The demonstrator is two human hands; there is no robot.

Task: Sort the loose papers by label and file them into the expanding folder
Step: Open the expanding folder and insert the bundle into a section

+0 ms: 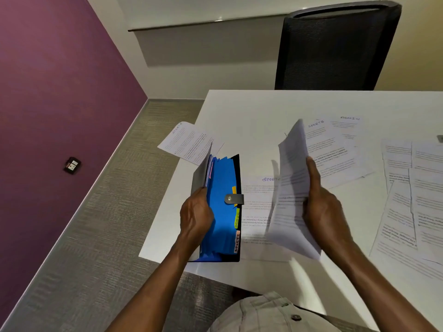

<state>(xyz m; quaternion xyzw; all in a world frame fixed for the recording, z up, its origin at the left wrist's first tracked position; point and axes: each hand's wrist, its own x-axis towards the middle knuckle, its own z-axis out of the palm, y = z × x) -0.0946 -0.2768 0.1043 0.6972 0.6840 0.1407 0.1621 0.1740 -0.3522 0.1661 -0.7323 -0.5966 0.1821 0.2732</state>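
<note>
The left hand (pixel 195 216) spreads a blue expanding folder (pixel 221 212) on the white tabletop (pixel 251 111); the right hand (pixel 323 207) grips a blurred, seemingly printed, white sheet (pixel 291 188).

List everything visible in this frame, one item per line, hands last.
expanding folder: one, blue pockets, black cover, coloured tabs; near table corner, held open.
held papers: one white bundle, raised right of the folder.
SPORTS sheet: one, white, flat beside the folder.
loose papers: several, white, spread across the right side.
overhanging sheet: one, white, at the table's left edge.
table: one, white.
chair: one, black mesh, behind the table.
wall socket: one, black, purple wall.
left hand: grips the folder's front cover.
right hand: grips the held papers.
</note>
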